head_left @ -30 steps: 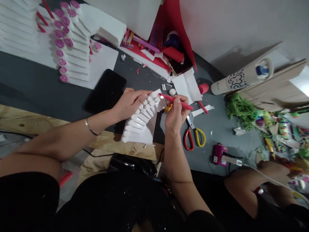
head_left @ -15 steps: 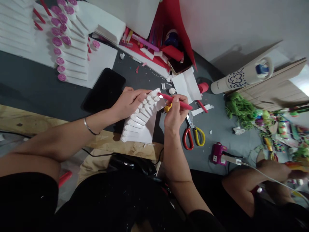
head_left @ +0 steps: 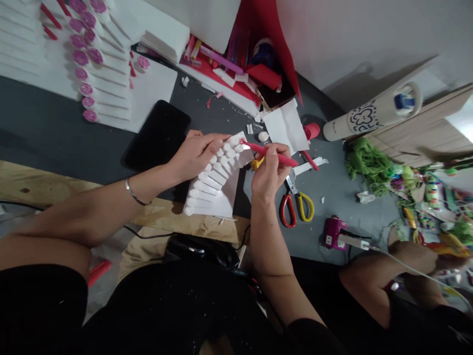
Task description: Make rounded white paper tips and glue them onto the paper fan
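While we lean over the desk, our left hand presses down on the white sheet of paper rolls, fingers spread over its far rolls and pinning it where the wooden board meets the dark surface. Our right hand grips a red pen, its tip touching the farthest roll at the sheet's top edge. Just right of that hand lie the red and yellow scissors, and nearer right a pink charger sits plugged with a white cable. Left of the sheet rests a black phone. Farther off, a red box holds markers, and at far left rows of pink-tipped rolls lie on white paper. At the right edge another person's hand works among green shreds.
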`<action>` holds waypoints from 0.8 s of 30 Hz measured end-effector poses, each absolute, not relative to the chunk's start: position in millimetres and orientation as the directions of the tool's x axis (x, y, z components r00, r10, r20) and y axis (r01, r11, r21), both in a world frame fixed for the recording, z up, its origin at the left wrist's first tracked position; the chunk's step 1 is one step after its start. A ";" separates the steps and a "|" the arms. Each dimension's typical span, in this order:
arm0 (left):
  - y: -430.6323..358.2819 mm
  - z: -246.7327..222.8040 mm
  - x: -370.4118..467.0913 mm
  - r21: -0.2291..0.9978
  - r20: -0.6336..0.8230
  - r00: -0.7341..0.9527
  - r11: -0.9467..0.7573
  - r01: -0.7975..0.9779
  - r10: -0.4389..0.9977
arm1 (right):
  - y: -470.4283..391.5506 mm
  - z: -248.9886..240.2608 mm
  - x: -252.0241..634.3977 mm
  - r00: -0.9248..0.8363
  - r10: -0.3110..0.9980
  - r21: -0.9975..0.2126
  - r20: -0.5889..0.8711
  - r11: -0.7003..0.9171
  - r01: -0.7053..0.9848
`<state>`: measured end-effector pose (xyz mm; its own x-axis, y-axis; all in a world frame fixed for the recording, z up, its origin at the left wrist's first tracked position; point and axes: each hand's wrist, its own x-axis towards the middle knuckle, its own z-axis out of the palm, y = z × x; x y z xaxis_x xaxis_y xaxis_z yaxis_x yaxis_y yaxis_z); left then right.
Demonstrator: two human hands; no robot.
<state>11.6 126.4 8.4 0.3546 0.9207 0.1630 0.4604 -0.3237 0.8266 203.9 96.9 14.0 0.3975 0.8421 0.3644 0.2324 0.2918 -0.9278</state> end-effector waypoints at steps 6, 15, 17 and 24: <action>126.6 9.5 11.5 0.827 0.152 0.354 -0.315 0.466 0.923 | 97.2 13.3 205.2 0.405 0.850 -0.939 0.336 0.270 0.213; 126.7 8.3 11.5 0.830 0.168 0.356 -0.327 0.453 0.919 | 97.5 11.7 205.5 0.408 0.820 -0.915 0.401 0.346 0.206; 126.7 8.6 11.6 0.833 0.164 0.358 -0.323 0.448 0.919 | 96.9 12.5 204.8 0.397 0.818 -0.907 0.417 0.346 0.238; 127.4 8.0 11.7 0.837 0.166 0.353 -0.321 0.443 0.921 | 91.0 16.8 202.4 0.340 0.801 -0.866 0.494 0.416 0.277</action>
